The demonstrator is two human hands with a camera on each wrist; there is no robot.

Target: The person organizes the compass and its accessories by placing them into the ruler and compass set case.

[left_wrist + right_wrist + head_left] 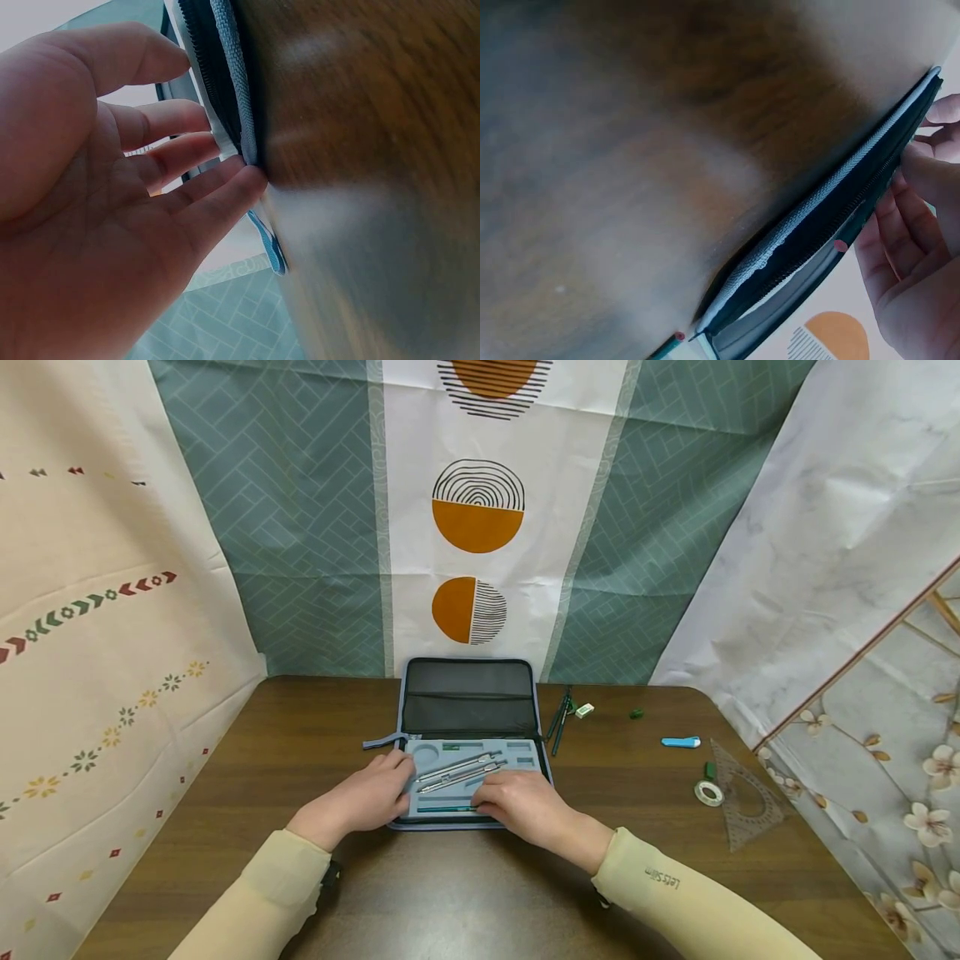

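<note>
A zippered case (471,697) lies unfolded on the table, its dark lid leaning back. Its pale blue tray (442,802) holds two silver compasses (459,769) and a small green item (451,747). Along the tray's front slot lies a dark green pencil (442,810); its pink end (841,245) shows in the right wrist view. My right hand (525,806) pinches the pencil over the slot, its fingertips partly hidden. At the case's left edge, my left hand (375,789) rests with loosely bent fingers touching the rim.
Right of the case lie dark green pencils (558,722), a white eraser (585,711) and a small green object (637,713). Farther right are a blue cutter (681,742), a tape roll (708,792) and a clear set square (742,802). A zipper strap (382,742) sticks out left.
</note>
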